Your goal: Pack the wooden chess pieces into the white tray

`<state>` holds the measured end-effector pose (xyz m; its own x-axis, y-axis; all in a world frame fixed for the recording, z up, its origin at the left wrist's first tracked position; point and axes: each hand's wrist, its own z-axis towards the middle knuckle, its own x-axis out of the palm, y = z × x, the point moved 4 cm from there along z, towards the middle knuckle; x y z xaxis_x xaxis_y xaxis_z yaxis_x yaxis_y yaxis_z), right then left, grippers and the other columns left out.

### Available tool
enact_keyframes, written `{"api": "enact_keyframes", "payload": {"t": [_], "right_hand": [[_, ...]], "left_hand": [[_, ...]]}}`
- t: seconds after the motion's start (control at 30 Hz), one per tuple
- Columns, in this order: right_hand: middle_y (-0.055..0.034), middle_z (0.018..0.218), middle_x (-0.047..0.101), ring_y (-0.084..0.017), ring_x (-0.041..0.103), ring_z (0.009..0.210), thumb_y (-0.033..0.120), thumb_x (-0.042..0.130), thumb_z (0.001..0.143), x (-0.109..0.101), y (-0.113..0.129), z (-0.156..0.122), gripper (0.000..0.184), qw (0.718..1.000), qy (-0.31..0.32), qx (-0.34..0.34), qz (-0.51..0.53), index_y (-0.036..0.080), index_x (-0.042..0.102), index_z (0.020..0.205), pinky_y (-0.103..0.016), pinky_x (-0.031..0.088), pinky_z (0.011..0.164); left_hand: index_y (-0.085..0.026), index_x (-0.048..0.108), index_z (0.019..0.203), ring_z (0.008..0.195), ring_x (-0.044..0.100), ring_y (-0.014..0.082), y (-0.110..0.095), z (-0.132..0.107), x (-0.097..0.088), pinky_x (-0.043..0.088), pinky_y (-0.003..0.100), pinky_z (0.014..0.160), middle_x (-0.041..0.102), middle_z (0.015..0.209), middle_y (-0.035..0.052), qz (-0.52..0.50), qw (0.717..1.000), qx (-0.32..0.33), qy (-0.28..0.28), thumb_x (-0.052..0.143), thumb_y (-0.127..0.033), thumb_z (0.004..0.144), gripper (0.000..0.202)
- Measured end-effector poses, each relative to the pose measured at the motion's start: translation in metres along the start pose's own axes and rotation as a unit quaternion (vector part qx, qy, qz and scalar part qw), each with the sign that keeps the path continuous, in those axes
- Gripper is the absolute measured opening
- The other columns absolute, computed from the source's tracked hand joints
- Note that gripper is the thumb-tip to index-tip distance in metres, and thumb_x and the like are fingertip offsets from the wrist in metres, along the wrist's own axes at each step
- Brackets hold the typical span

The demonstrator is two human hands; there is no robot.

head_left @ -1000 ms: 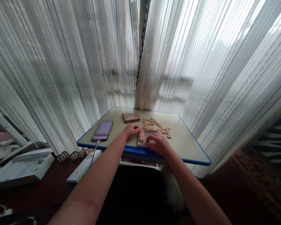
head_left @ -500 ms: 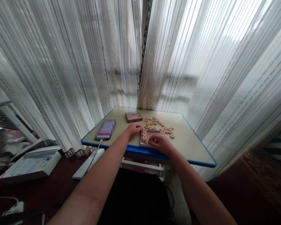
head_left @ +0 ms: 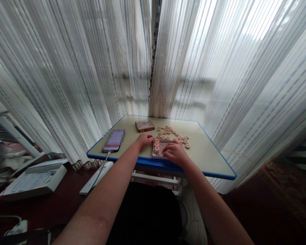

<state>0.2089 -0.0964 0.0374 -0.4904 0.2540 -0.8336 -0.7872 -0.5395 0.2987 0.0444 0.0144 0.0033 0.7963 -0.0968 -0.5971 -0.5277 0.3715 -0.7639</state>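
Note:
A shallow open box [head_left: 166,146], whitish inside, sits near the table's front edge. Several round wooden Chinese chess pieces [head_left: 156,144] with red characters line its left side. My left hand [head_left: 145,140] is at the box's far left corner, fingertips closed on its rim. Inside the box, my right hand [head_left: 175,152] bends its fingers down to a Chinese chess piece [head_left: 161,154] at the near left; its fingertips touch that piece. The hand covers the box's right part. Loose Chinese chess pieces [head_left: 167,132] lie scattered beyond the box and to its right.
A brown printed box lid [head_left: 145,125] lies at the back left of the blue-edged table [head_left: 206,154]. On the left lies a phone [head_left: 114,140] with a charging cable [head_left: 100,172]. Curtains [head_left: 97,68] hang behind. An open white box [head_left: 35,182] is on the floor.
My right hand has lowered slightly, and the piece at its fingertips now lies in the box's near left part. The left hand stays at the corner. The view has shifted a little.

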Motion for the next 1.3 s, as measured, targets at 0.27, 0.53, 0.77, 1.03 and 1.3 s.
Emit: {"api": "enact_keyframes", "payload": {"t": [0.27, 0.53, 0.77, 1.03, 1.3], "right_hand": [[-0.0024, 0.068, 0.066, -0.019, 0.051, 0.08, 0.026, 0.057, 0.071, -0.001, -0.003, 0.0, 0.014, 1.0, -0.003, 0.014, -0.006, 0.023, 0.07, 0.066, -0.036, 0.032, 0.088], [-0.0021, 0.069, 0.067, -0.02, 0.051, 0.081, 0.025, 0.058, 0.071, -0.001, -0.002, 0.0, 0.014, 1.0, 0.0, 0.012, 0.006, 0.022, 0.07, 0.064, -0.035, 0.034, 0.086], [-0.0003, 0.077, 0.069, -0.019, 0.051, 0.082, 0.024, 0.057, 0.073, -0.004, 0.004, -0.001, 0.015, 0.999, 0.015, -0.002, 0.035, 0.024, 0.071, 0.068, -0.036, 0.033, 0.087], [-0.0014, 0.069, 0.067, -0.018, 0.051, 0.076, 0.023, 0.057, 0.073, -0.003, 0.003, 0.0, 0.017, 1.0, 0.01, -0.012, 0.017, 0.022, 0.068, 0.06, -0.035, 0.034, 0.084], [-0.0016, 0.074, 0.066, -0.015, 0.05, 0.074, 0.031, 0.053, 0.08, -0.003, 0.008, 0.0, 0.026, 0.997, 0.031, -0.069, 0.033, 0.021, 0.068, 0.062, -0.031, 0.035, 0.078]], "left_hand": [[-0.013, 0.07, 0.078, 0.072, 0.058, 0.0162, -0.006, -0.002, -0.002, 0.043, 0.025, 0.068, 0.068, 0.072, 0.0024, 0.006, 1.0, -0.008, 0.006, 0.053, -0.04, 0.068, 0.033], [-0.013, 0.069, 0.077, 0.072, 0.058, 0.0165, -0.009, -0.005, -0.003, 0.043, 0.025, 0.069, 0.068, 0.07, 0.0028, 0.008, 1.0, -0.006, 0.011, 0.054, -0.04, 0.068, 0.033], [-0.013, 0.069, 0.077, 0.071, 0.059, 0.0168, -0.006, -0.004, -0.002, 0.044, 0.026, 0.069, 0.068, 0.074, 0.0042, 0.0, 1.0, 0.001, 0.003, 0.054, -0.039, 0.069, 0.032], [-0.012, 0.069, 0.075, 0.069, 0.058, 0.0159, -0.01, -0.005, -0.003, 0.043, 0.025, 0.068, 0.068, 0.072, 0.0039, 0.003, 1.0, -0.003, -0.002, 0.053, -0.038, 0.069, 0.031], [-0.012, 0.07, 0.076, 0.068, 0.058, 0.0158, -0.007, -0.003, -0.003, 0.043, 0.025, 0.068, 0.067, 0.069, 0.0029, 0.011, 1.0, 0.005, 0.002, 0.053, -0.04, 0.068, 0.033]]}}
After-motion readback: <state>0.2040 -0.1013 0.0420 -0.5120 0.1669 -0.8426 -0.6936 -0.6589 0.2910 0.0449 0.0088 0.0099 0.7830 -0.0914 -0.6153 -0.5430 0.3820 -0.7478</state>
